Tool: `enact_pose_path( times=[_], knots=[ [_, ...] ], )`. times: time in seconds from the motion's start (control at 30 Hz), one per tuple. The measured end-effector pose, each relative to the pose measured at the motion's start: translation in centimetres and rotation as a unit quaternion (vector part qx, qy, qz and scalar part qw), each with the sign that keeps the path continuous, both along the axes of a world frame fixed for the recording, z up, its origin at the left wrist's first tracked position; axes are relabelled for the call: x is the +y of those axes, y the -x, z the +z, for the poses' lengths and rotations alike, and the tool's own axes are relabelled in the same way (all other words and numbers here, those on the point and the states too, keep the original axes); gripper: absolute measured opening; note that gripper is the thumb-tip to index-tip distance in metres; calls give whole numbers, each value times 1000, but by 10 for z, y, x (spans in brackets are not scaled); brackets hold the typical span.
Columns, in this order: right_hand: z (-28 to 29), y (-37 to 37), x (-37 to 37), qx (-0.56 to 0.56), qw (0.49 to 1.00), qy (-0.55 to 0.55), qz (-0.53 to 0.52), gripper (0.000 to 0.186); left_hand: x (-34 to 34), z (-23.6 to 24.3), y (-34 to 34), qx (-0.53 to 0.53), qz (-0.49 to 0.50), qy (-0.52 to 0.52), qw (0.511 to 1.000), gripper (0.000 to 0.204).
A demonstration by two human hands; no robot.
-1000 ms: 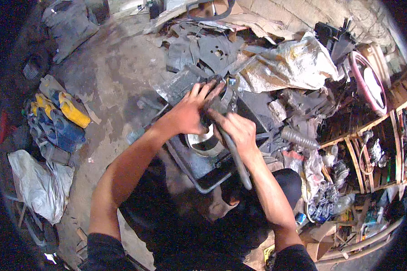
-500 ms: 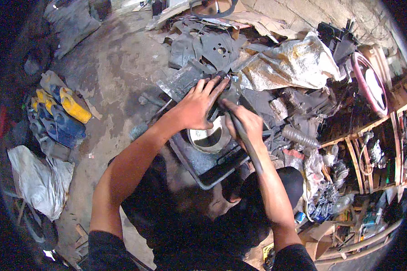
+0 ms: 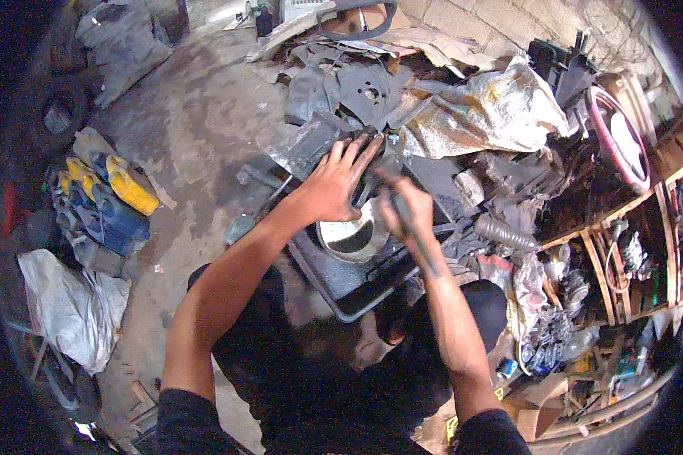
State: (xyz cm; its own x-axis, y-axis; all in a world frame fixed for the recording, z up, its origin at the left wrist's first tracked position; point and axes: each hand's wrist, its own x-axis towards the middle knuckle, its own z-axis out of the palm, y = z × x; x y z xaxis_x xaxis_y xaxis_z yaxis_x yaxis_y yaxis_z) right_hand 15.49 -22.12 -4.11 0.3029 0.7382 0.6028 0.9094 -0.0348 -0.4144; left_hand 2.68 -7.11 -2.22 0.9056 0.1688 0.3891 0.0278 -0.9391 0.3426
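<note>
A: Where do we find the work in hand?

B: We see a dark piece [image 3: 364, 189] between the two hands, over the far part of a black tray [image 3: 341, 277]. The left hand [image 3: 334, 186] lies palm down on it, fingers stretched; whether it grips, we cannot tell. The right hand [image 3: 408, 206] is closed around a long dark tool [image 3: 417, 239], its front end blurred, its shaft lying along the forearm.

A: What do we make out in the tray?

B: A pale ring [image 3: 357, 255] sits within the rim, just below the hands, its inside partly bright, partly dark. A grey plate [image 3: 296, 149] lies near the left fingertips.

A: And farther out?

B: Beyond the tray, we see a shiny, brown-stained sack [image 3: 493, 110], its contents hidden. At right, a corrugated tube [image 3: 505, 233] lies near a wooden rack [image 3: 596, 277] crowded with metal parts [image 3: 633, 254]. Below, a blue can [image 3: 507, 368] rests near an open cardboard box [image 3: 542, 393]. At left, a crumpled white sack [image 3: 76, 303] slumps near a blue-and-yellow bundle [image 3: 118, 220].
</note>
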Motion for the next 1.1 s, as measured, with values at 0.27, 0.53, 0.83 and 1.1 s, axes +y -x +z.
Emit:
enact_pose_path(
  times=[0.27, 0.53, 0.83, 1.1],
  knots=[
    [16, 14, -10, -26, 995, -89, 37, 40, -2, -5, -5, -19, 18, 10, 1000, 130],
    [-6, -44, -7, 114, 981, -46, -152, 21, -4, 4, -3, 1, 13, 8, 1000, 134],
    [-4, -31, -5, 102, 988, -66, -99, 21, -1, 4, -2, 19, 14, -4, 1000, 132],
    [16, 5, 0, 305, 950, -69, -11, 26, -2, 9, 0, 19, 5, 12, 1000, 133]
  ],
)
